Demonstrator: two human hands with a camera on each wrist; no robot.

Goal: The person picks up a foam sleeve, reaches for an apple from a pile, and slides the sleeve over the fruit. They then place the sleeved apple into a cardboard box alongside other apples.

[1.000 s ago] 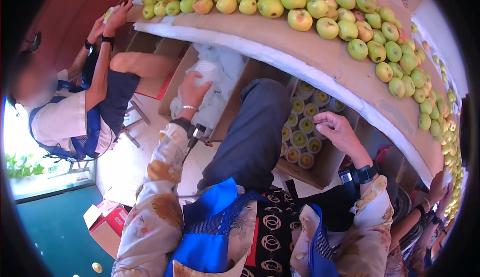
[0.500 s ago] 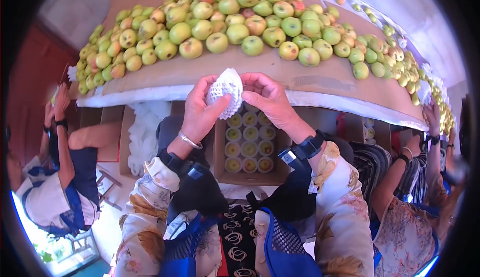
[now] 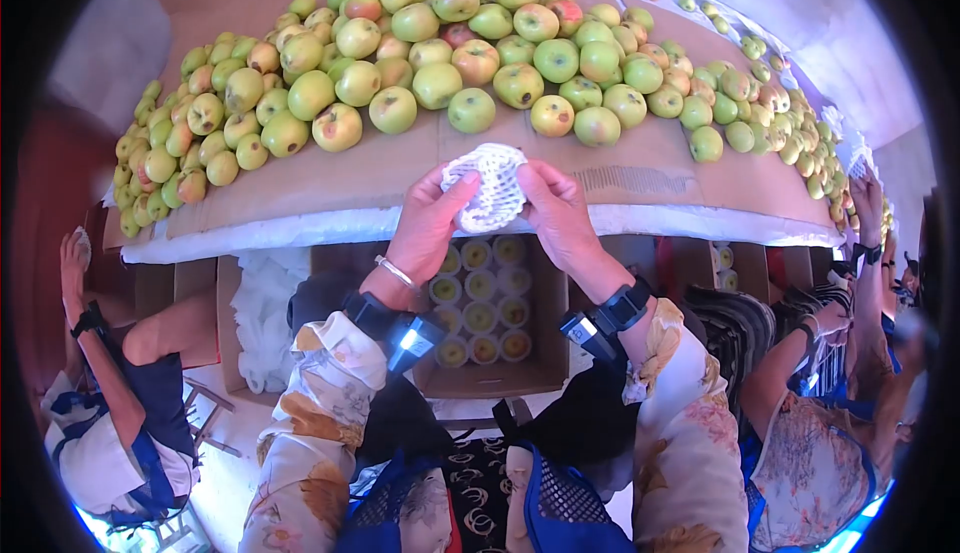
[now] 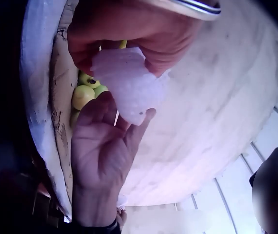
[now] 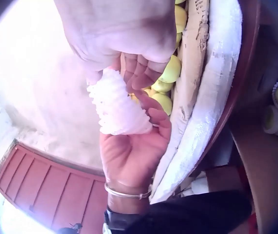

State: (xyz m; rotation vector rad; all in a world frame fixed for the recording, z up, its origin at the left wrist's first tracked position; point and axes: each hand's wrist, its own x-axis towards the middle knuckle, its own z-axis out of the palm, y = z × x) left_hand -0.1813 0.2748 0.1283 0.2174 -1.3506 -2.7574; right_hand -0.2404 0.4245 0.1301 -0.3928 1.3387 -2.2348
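Note:
A white foam net sleeve (image 3: 488, 189) is between my two hands, in front of the apples (image 3: 436, 84) piled on the table. My left hand (image 3: 428, 230) grips its left side, with the thumb lying on the mesh. From the right, my right hand (image 3: 560, 215) pinches the edge between thumb and fingers. In the left wrist view the sleeve (image 4: 129, 83) hangs between both hands and narrows toward the right fingertips. The right wrist view shows the sleeve's ribbed side (image 5: 114, 105) above the left palm. No apple shows inside the sleeve.
Below the table edge (image 3: 300, 231) stands a cardboard box (image 3: 490, 381) holding apples in foam nets. To its left, another box holds a heap of white foam nets (image 3: 268, 318). People sit close on both sides, one at left (image 3: 120, 403), another at right (image 3: 810, 423).
One second ago my left hand was at the foam net box and my right over the apple box. Both hands came together at the table edge, holding the sleeve, which has since turned and spread wider.

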